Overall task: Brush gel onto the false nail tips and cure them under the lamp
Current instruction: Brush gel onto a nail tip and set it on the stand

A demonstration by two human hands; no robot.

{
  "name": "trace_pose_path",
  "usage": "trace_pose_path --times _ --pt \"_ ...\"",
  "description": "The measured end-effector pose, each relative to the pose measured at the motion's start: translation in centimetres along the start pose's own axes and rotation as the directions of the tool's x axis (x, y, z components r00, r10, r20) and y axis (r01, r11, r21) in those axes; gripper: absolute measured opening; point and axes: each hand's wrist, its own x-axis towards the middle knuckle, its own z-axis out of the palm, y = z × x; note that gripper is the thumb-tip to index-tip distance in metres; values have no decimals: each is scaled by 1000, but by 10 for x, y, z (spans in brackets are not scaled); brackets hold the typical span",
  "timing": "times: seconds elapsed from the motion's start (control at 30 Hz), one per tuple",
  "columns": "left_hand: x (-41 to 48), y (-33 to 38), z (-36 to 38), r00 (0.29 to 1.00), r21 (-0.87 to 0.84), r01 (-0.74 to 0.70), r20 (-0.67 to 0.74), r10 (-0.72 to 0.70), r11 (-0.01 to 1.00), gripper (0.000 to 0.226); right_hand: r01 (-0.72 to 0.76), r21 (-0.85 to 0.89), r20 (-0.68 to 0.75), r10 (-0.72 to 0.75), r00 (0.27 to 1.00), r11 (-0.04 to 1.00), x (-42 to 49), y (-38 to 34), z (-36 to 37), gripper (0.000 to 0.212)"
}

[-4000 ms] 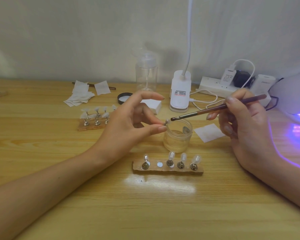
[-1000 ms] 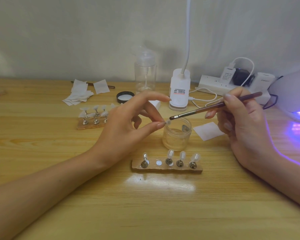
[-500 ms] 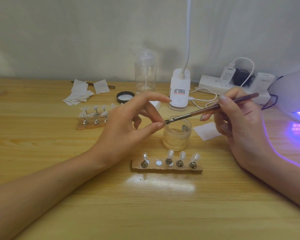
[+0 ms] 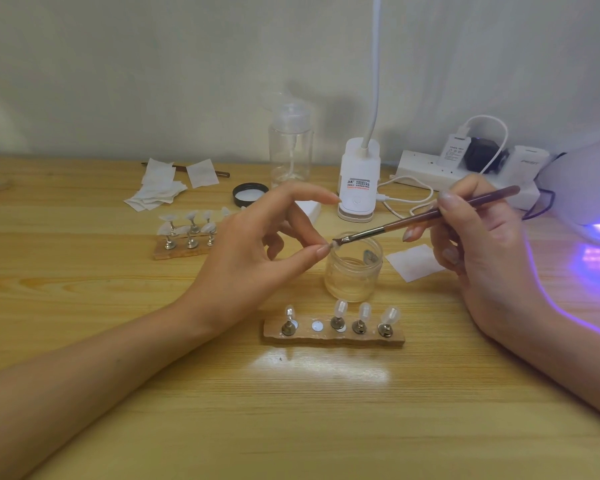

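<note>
One nail tip (image 4: 331, 244) pinched by left hand (image 4: 257, 258) above the gel jar (image 4: 354, 271), likely so drips fall back; right hand (image 4: 482, 251) grips brush (image 4: 426, 216) pen-style, bristles on tip; lamp (image 4: 589, 188) glows at 3 o'clock

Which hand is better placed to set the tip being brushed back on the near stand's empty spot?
Probably left. The left hand pinches the nail tip, and the empty spot on the near stand lies just below it. The right hand is occupied gripping the brush.
</note>
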Motion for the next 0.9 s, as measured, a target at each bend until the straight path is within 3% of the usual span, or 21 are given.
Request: trace_pose_path --times 0.9 --pt "0 -3 0 999 -60 40 5 -40 997 44 81 -24 -57 -82 995 996 -3 -2 0 19"
